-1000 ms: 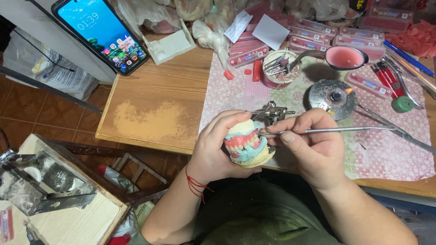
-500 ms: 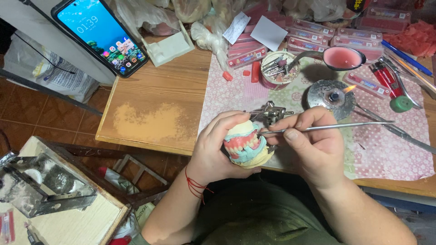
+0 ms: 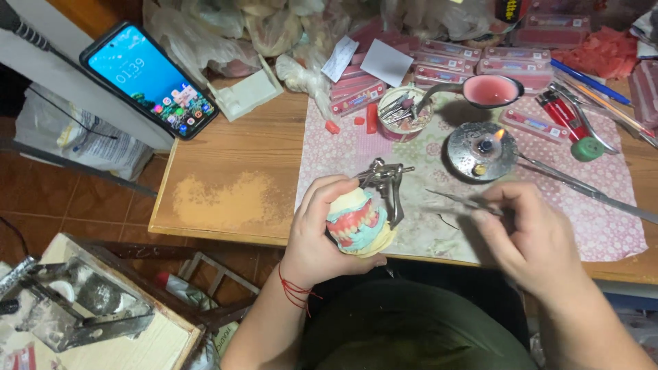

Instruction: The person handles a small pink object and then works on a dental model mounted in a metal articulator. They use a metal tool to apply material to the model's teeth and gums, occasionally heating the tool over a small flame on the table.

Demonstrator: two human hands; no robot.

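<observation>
My left hand (image 3: 319, 233) grips a dental model (image 3: 358, 223) with pink wax gums and white teeth on pale plaster, mounted in a metal articulator (image 3: 388, 181). It is held just above the table's front edge. My right hand (image 3: 531, 240), blurred by motion, is apart from the model to its right and holds a thin metal instrument (image 3: 460, 201) whose tip points left toward the model. A small spirit burner (image 3: 482, 151) with a lit flame stands just beyond the right hand.
A patterned pink cloth (image 3: 603, 205) covers the wooden table (image 3: 233, 147). On it stand a cup of tools (image 3: 403, 109), a ladle of pink wax (image 3: 490, 90), long metal tools (image 3: 582, 188), a red lighter (image 3: 555, 109) and boxes of pink wax sheets (image 3: 480, 58). A phone (image 3: 149, 79) lies upper left.
My right hand has pulled the instrument away from the teeth and moved right, toward the burner. The left hand has turned the model slightly, still holding it.
</observation>
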